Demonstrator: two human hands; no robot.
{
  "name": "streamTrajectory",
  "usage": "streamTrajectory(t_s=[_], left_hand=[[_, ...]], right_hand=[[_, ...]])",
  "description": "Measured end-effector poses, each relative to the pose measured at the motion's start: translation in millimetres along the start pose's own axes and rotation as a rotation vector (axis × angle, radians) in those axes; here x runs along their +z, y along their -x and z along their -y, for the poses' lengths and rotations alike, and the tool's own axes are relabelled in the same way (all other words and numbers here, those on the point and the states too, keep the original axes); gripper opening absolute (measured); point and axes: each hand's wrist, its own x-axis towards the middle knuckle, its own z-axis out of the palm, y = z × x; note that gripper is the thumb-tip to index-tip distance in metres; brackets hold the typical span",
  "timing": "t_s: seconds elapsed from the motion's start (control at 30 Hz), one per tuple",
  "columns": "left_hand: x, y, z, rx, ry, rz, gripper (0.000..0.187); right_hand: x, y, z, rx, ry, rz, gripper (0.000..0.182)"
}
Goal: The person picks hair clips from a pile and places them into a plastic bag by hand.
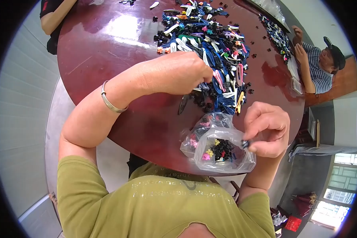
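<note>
My left hand (186,73), with a metal bangle on its wrist, reaches over the near part of a large pile of hair clips (210,51). Its fingers are curled down at the clips, and what they grip is hidden. My right hand (269,129) pinches a small dark hair clip (245,144) between thumb and finger at the right rim of a clear plastic bag (246,163). Inside the open bag lie small black claw clips (222,148) with some pink and yellow flower-shaped ones. The pile mixes white, navy, black and pink snap clips with small claw clips.
A dark red polished table (146,129) carries everything. Across it on the right sits a person in a striped shirt and cap (322,67), beside another heap of clips (277,37). A second person's arm (55,20) shows at the top left. Loose clips lie scattered around.
</note>
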Motion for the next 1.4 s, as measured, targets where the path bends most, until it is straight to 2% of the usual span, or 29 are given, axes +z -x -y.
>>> streamTrajectory(t_s=[0.13, 0.17, 0.23, 0.33, 0.43, 0.57, 0.6, 0.7, 0.77, 0.83, 0.87, 0.97, 1.07, 1.17, 1.23, 1.27, 1.4], left_hand=[[0.8, -1.1, 7.3, -0.069, -0.096, 0.014, 0.014], [1.9, -1.5, 8.7, -0.069, -0.106, 0.021, 0.015], [2.5, -1.2, 6.1, -0.059, -0.115, 0.067, 0.014], [5.8, -1.0, 5.3, -0.02, -0.127, 0.129, 0.014], [2.9, 0.5, -2.3, -0.001, -0.134, 0.151, 0.013], [4.7, 1.2, -2.7, 0.098, -0.109, 0.102, 0.012], [6.2, 1.2, -1.3, 0.134, -0.102, 0.08, 0.012], [6.0, 0.7, -3.0, 0.148, -0.072, -0.178, 0.014], [5.3, -0.2, -2.8, 0.127, -0.132, -0.244, 0.02], [5.8, -1.5, 2.4, 0.142, -0.202, -0.275, 0.025], [7.1, -1.1, 3.4, 0.148, -0.184, -0.242, 0.027], [11.7, 0.2, 2.7, 0.159, -0.16, -0.157, 0.032], [15.8, 0.3, -0.9, 0.158, -0.202, -0.143, 0.033], [15.1, -0.4, -3.6, 0.103, -0.261, -0.166, 0.028], [18.6, -2.3, -4.8, 0.093, -0.315, -0.163, 0.024], [20.5, -2.0, -4.4, 0.082, -0.342, -0.163, 0.022], [23.9, -1.9, -2.1, 0.113, -0.346, -0.162, 0.014]], right_hand=[[10.2, -2.4, -20.5, 0.123, 0.192, -0.285, 0.015], [10.1, -7.3, -33.9, 0.098, 0.332, -0.318, 0.015], [12.1, -11.5, -48.2, 0.162, 0.56, -0.272, 0.015], [18.4, -14.7, -60.4, 0.086, 0.643, -0.175, 0.014], [25.3, -19.7, -52.4, 0.148, 0.843, -0.079, 0.013], [26.2, -21.2, -49.6, 0.179, 0.87, -0.067, 0.013], [24.9, -22.1, -48.7, 0.176, 0.786, -0.119, 0.012], [16.6, -21.1, -39.1, 0.168, 0.525, -0.293, 0.01], [10.4, -12.9, -28.1, 0.131, 0.191, -0.406, 0.011], [9.1, -3.1, -9.2, 0.026, -0.032, -0.359, 0.016], [1.7, -1.1, -3.7, -0.075, 0.038, -0.206, 0.021], [4.6, 3.4, 6.6, -0.099, -0.018, 0.017, 0.02], [10.5, 0.4, 13.3, 0.044, 0.154, 0.005, 0.02], [10.1, -2.6, -21.4, -0.006, 0.136, -0.244, 0.018], [15.0, -14.4, -45.2, 0.085, 0.568, -0.274, 0.015], [18.5, -15.7, -49.9, 0.16, 0.618, -0.278, 0.012], [27.2, -20.2, -56.4, 0.183, 0.931, -0.232, 0.013]])
